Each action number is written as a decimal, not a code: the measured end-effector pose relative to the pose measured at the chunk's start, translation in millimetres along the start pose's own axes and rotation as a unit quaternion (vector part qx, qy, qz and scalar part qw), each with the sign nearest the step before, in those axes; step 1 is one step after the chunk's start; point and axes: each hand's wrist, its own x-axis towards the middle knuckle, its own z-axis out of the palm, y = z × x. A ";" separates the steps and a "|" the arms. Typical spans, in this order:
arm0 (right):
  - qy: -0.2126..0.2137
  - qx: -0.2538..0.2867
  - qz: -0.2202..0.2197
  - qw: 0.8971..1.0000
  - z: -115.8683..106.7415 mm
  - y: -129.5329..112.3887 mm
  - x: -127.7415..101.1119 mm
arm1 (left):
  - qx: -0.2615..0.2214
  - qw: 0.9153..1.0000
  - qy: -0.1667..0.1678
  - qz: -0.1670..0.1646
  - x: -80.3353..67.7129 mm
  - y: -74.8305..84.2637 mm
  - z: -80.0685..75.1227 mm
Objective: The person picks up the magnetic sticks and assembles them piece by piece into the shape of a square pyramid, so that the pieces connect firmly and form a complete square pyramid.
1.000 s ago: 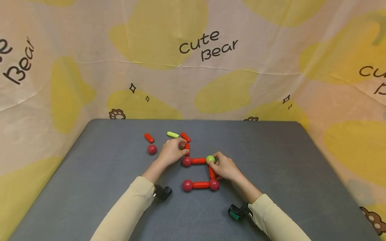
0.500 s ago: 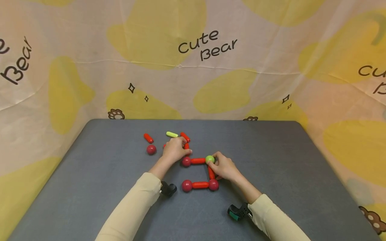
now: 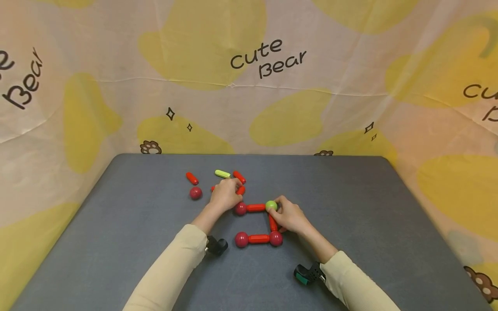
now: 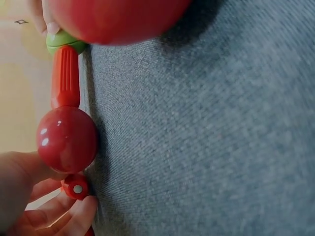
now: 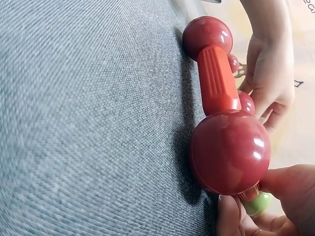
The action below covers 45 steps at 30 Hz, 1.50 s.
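My left hand (image 3: 225, 194) pinches a red magnetic rod (image 3: 241, 190) just behind a dark red ball (image 3: 241, 209). In the left wrist view, the metal-dotted end of that rod (image 4: 78, 189) shows between thumb and fingers, below the ball (image 4: 68, 139). With thumb and fingers, my right hand (image 3: 291, 216) grips a green ball (image 3: 271, 205) at a corner of the joined shape. From this ball, one red rod (image 3: 256, 207) runs left to the dark red ball; another red rod (image 3: 273, 223) comes toward me to a nearer dark red ball (image 3: 276, 238).
The near row continues through a red rod (image 3: 259, 239) to a dark red ball (image 3: 241, 239). Behind my left hand lie a light green rod (image 3: 223, 173) and a red rod (image 3: 239, 176). Further left are another red rod (image 3: 192, 178) and a loose dark red ball (image 3: 196, 193).
My left hand has shifted slightly right. The red rod at its fingertips has turned from pointing at the dark red ball to a slant. My right hand has stayed on the green ball.
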 end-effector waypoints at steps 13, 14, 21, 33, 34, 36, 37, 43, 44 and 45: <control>0.005 0.002 0.001 1.000 0.6 1.2 -1.6 | -0.026 0.999 0.029 0.035 -11.0 -5.7 -7.2; 0.005 0.002 0.001 1.000 0.5 1.1 -1.7 | -0.029 0.998 0.031 0.039 -12.5 -6.1 -8.8; 0.008 0.001 0.002 1.000 0.3 1.2 -1.4 | -0.048 0.997 0.038 0.044 -22.8 -8.1 -20.5; 0.006 -0.005 0.001 1.000 0.3 -0.9 -0.1 | -0.074 0.996 0.029 0.029 -42.7 -14.9 -20.6; 0.006 -0.003 0.002 1.000 0.3 -1.2 0.0 | -0.074 0.997 0.028 0.026 -44.7 -15.1 -20.6; 0.006 -0.002 0.003 1.000 0.5 -1.7 0.0 | -0.082 0.996 0.025 0.020 -48.7 -15.4 -20.9; 0.007 -0.003 0.001 1.000 0.8 -1.5 0.0 | -0.087 0.996 0.023 0.016 -50.7 -15.7 -21.1; 0.010 -0.003 0.002 1.000 2.0 -0.8 -0.4 | -0.108 0.994 0.010 0.004 -60.2 -15.8 -21.9; 0.009 -0.002 0.005 1.000 2.0 -1.1 -0.6 | -0.110 0.994 0.008 0.004 -61.2 -15.4 -21.9; 0.009 -0.002 0.006 1.000 2.0 -1.1 -0.6 | -0.113 0.994 0.004 0.001 -62.3 -15.1 -21.7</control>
